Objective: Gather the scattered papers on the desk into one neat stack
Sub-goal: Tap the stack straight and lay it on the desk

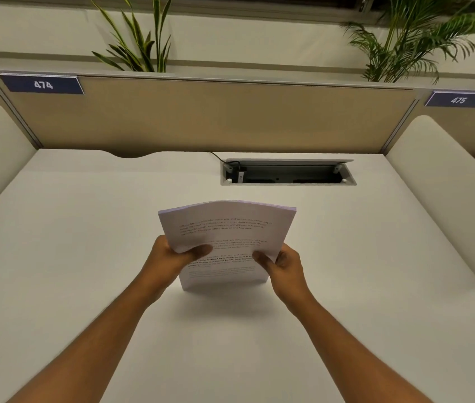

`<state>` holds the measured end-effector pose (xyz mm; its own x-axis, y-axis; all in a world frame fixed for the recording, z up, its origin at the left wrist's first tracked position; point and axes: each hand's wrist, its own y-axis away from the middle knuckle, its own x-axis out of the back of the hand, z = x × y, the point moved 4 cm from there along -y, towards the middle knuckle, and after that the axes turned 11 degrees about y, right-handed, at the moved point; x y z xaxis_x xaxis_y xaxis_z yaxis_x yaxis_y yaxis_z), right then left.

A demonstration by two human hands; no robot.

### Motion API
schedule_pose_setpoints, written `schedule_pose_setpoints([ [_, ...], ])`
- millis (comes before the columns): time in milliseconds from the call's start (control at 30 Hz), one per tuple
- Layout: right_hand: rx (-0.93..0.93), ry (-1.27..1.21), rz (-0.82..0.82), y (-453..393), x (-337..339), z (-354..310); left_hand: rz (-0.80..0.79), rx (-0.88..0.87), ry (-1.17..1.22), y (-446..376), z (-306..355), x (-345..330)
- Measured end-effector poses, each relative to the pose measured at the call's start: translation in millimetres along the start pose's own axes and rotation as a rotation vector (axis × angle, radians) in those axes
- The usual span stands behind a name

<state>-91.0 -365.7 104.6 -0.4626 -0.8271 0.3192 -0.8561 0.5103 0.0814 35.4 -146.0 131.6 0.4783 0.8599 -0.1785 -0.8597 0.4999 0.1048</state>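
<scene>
Holding the papers [227, 228] upright (bottom edge on the desk [85, 257]), both hands.

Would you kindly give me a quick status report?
Left hand and right hand grip paper stack upright, bottom edge on desk. No loose sheets visible.

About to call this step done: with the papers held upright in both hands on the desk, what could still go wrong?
1. The stack of papers bows at its top; it may flop or fan out if the left hand or right hand loosens.
2. Its bottom edge rests on the smooth desk and could slide.
3. The open cable hatch behind could catch a stray sheet.
</scene>
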Motion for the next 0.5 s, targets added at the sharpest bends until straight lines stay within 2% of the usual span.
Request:
schedule_pose_setpoints([
  [333,-0.051,0.017,-0.138,-3.3,-5.7,-9.0,0.043,0.079,-0.001,-3.5,-3.1,6.8],
  [500,-0.103,-0.063,-0.245,-2.2,-18.0,-1.3,0.032,0.278,0.121,-10.0,6.3,27.7],
])
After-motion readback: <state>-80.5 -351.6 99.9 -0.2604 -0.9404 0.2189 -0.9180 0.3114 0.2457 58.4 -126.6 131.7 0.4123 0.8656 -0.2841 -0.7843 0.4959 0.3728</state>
